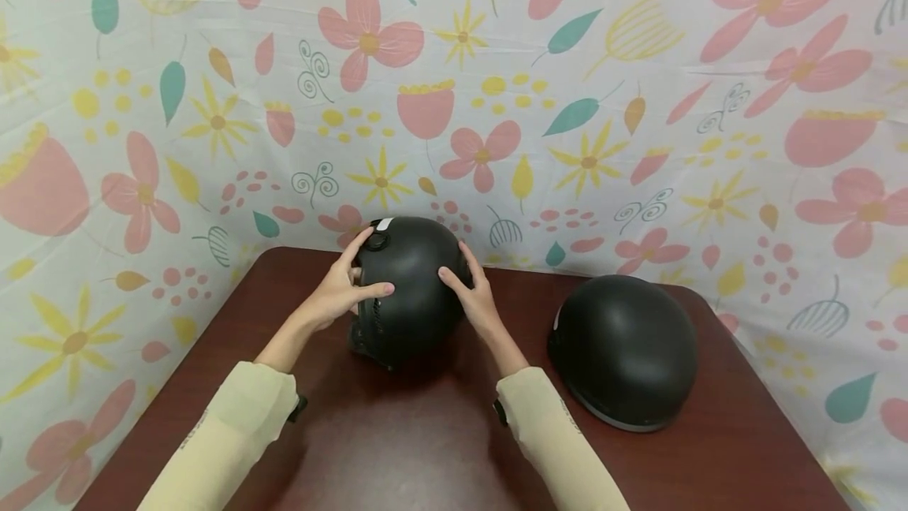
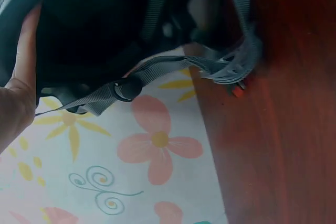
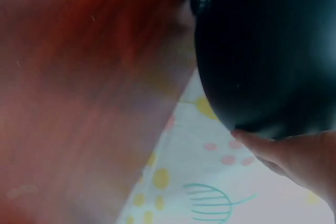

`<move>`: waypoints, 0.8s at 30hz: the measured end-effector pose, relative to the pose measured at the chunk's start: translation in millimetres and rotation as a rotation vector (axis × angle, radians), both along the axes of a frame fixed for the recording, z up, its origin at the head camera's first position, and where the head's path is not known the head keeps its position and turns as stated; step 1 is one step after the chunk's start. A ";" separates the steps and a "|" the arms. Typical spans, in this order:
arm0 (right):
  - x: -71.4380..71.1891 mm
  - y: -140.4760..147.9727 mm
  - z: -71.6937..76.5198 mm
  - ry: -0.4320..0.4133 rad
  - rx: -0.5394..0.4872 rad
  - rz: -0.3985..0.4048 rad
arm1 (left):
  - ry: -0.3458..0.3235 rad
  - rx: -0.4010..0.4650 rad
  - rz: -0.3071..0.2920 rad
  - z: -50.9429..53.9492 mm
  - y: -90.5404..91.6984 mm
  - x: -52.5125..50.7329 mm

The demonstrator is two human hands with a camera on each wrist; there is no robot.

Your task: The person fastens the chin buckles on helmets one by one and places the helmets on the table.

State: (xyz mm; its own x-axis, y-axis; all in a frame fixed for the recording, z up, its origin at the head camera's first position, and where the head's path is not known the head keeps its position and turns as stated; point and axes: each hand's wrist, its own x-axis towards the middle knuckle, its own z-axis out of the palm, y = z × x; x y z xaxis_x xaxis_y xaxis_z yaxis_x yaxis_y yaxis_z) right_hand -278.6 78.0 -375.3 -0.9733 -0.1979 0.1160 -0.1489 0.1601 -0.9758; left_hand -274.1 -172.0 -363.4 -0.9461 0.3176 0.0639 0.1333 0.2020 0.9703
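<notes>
From afar I watch left hand [image 1: 335, 290] and right hand [image 1: 478, 300] grip opposite sides of a helmet [image 1: 418, 312], likely for balance.

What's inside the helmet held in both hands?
The left wrist view shows grey webbing inside the helmet; deeper parts are too dark. In the head view its shell covers the inside.

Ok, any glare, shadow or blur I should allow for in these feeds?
Head: pale glare on the table, dark shadow beneath the held helmet; left wrist: helmet interior very dark, strap softly blurred; right wrist: table hazy, grain smeared.
</notes>
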 end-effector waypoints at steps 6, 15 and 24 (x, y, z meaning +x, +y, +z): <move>-13.6 2.5 -30.9 -0.022 -0.113 0.009 | -0.052 0.036 -0.055 9.3 3.0 0.0; -15.0 -2.2 -30.2 0.079 -0.032 -0.027 | -0.025 0.017 -0.158 11.1 7.5 0.9; -13.2 -9.0 -7.7 0.124 0.041 -0.042 | -0.031 0.052 -0.146 7.4 7.7 1.6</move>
